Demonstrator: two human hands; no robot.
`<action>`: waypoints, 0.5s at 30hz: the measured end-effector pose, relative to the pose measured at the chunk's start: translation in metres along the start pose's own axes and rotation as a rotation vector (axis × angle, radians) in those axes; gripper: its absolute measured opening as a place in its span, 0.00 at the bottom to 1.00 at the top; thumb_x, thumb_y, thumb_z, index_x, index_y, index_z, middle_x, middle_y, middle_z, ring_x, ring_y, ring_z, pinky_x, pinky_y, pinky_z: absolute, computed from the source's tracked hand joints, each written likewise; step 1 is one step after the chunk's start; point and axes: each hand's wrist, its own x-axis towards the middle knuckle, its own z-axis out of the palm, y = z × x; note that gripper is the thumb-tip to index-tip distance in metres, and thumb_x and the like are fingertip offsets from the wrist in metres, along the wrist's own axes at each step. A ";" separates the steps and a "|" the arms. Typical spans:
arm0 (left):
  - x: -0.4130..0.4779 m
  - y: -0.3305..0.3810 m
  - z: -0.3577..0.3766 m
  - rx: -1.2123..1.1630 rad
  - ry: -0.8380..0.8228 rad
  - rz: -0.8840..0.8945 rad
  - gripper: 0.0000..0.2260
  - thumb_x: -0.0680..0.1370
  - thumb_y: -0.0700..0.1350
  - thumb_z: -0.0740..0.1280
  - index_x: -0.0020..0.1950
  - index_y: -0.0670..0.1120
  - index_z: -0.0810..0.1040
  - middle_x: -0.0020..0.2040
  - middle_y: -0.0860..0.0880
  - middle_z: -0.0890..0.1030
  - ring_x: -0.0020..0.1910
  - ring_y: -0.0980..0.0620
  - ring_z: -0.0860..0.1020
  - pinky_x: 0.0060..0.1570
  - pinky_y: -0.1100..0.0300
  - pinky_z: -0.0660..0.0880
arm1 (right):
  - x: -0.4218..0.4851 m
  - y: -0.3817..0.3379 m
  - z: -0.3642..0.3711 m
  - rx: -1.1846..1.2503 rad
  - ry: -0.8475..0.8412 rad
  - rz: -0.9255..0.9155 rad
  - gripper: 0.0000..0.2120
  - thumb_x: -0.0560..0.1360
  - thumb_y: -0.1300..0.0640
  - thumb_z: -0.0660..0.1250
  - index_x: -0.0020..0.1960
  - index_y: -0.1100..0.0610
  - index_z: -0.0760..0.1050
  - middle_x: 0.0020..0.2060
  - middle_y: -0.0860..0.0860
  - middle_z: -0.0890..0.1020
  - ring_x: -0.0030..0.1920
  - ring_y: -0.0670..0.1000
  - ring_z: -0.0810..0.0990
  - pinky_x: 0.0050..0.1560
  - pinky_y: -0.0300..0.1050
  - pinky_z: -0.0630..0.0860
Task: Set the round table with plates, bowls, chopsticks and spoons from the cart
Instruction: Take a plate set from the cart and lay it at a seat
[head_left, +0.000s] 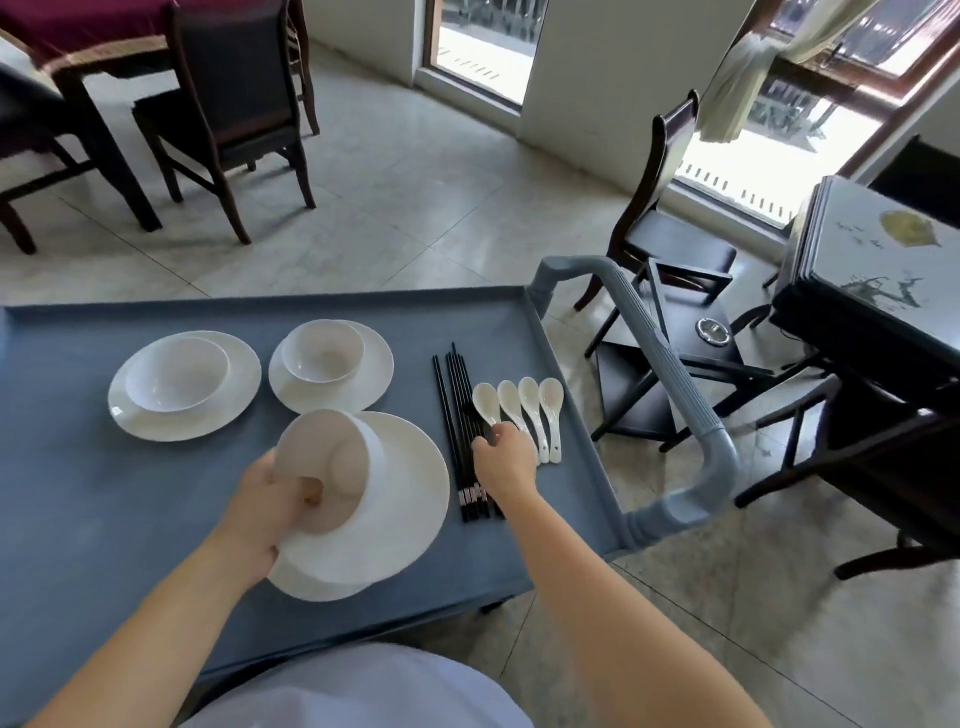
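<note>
On the blue cart top (78, 499) my left hand (265, 514) grips a tilted white bowl (332, 467) together with the white plates (389, 519) under it, thumb inside the bowl. My right hand (506, 462) reaches over the black chopsticks (462, 415) and white spoons (524, 410); its fingertips pinch at the handle of the leftmost spoon beside the chopsticks. Two more plates, each with an upright bowl, stand behind: one at the left (184, 384), one in the middle (330, 366).
The cart's grey handle (670, 374) curves along its right side. Dark chairs (670, 244) and a black table (883, 291) stand at the right. More chairs (228, 114) and a table with a red cloth (67, 31) are at the far left. Tiled floor lies between.
</note>
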 end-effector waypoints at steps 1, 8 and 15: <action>-0.001 -0.002 -0.001 0.005 0.002 0.013 0.14 0.62 0.38 0.64 0.47 0.41 0.77 0.38 0.44 0.77 0.37 0.45 0.75 0.38 0.54 0.73 | 0.007 0.006 0.000 -0.098 0.010 0.007 0.07 0.77 0.60 0.60 0.53 0.61 0.72 0.51 0.54 0.73 0.47 0.55 0.74 0.42 0.45 0.70; -0.007 -0.015 -0.008 0.043 0.032 0.007 0.13 0.72 0.28 0.61 0.50 0.41 0.78 0.39 0.43 0.79 0.39 0.43 0.76 0.39 0.52 0.73 | 0.042 0.023 0.004 -0.404 -0.006 0.027 0.08 0.79 0.58 0.62 0.56 0.61 0.72 0.52 0.54 0.78 0.51 0.56 0.76 0.42 0.47 0.73; -0.011 -0.013 -0.006 0.028 0.014 -0.005 0.22 0.59 0.38 0.63 0.52 0.43 0.78 0.43 0.40 0.81 0.43 0.41 0.78 0.41 0.49 0.73 | 0.053 0.012 -0.007 -0.146 -0.137 0.088 0.01 0.78 0.62 0.56 0.47 0.59 0.64 0.36 0.51 0.70 0.34 0.50 0.70 0.30 0.42 0.65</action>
